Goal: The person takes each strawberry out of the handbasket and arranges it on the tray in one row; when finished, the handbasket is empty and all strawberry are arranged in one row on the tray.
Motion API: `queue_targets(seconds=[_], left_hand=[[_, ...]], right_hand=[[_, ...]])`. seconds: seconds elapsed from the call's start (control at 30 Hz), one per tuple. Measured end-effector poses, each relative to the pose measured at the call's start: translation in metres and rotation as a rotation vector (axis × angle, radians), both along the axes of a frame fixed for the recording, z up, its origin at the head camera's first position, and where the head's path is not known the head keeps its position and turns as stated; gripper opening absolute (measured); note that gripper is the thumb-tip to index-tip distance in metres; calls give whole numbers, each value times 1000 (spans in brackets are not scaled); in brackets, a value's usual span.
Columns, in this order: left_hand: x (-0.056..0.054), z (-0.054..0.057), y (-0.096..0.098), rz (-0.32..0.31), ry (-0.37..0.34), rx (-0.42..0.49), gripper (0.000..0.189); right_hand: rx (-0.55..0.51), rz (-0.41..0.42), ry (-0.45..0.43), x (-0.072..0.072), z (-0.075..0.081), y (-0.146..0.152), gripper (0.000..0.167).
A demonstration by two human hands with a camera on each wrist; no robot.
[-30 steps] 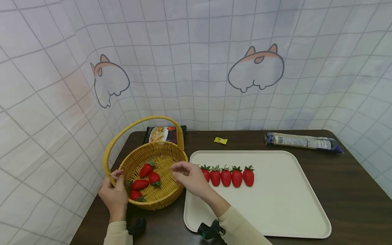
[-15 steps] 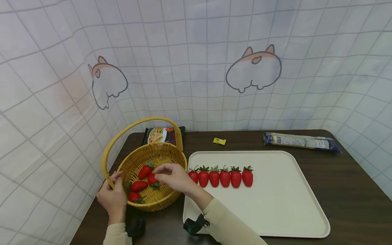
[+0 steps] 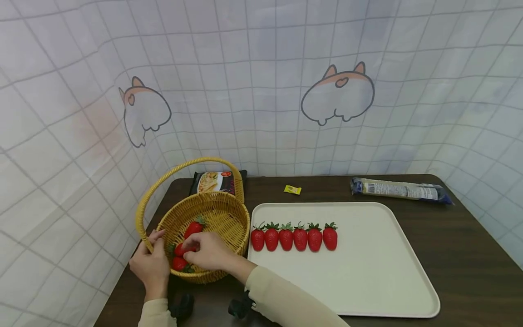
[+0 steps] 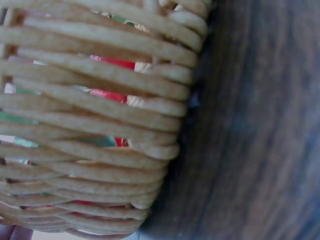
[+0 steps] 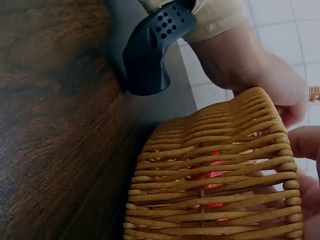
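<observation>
1. Your right hand (image 3: 212, 250) has just moved further left and lower into the yellow woven basket (image 3: 233, 222); half a second ago it was over the strawberries nearer the middle.
2. Its fingertips now sit around the sideways strawberry (image 3: 178, 250) on the basket floor. You seem to be at the point of grasping, but I cannot tell whether your fingers are clenched on it yet.
3. Your left hand (image 3: 150, 263) has hardly shifted: its fingers are grasping the basket where the handle (image 3: 210, 159) meets the rim, which should keep it steady as you reach.
4. Two other strawberries show in the basket, an upper strawberry (image 3: 193, 228) and a lower strawberry (image 3: 179, 263); your hand may hide more.
5. The row of strawberries (image 3: 286, 239) on the white tray (image 3: 359, 272) is now wholly visible: six side by side, leafy ends away from you, unchanged over the last half second.
6. The basket and tray stand on a dark wood-grain counter (image 3: 466, 259). Along its far side lie a black food packet (image 3: 210, 181), a small yellow wrapper (image 3: 292, 190) and a long plastic-wrapped packet (image 3: 402, 189).
7. Around you hangs a white grid-patterned curtain (image 3: 265, 113) with two cartoon animals drawn from behind.
</observation>
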State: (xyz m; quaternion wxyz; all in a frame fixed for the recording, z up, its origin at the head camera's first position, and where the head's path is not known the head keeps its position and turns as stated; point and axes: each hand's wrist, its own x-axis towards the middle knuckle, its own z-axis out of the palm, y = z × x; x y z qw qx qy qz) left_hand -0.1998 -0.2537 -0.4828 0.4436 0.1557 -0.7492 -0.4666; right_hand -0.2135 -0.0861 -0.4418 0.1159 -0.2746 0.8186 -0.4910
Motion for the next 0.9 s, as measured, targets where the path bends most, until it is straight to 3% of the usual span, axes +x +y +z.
queue_targets(seconds=[0.1,0.33,0.7,0.9], left_hand=[[0,0,0,-6,9,-3,19],[-1,1,0,6,5,-8,19],[0,2,0,8,1,-21,20],[1,3,1,7,-8,-14,20]], right_hand=[[-11,33,-63,-4,-1,0,18],[-86,148,-303,-22,-6,5,34],[143,322,-228,-26,-4,-3,50],[191,414,-220,-28,-4,-5,54]])
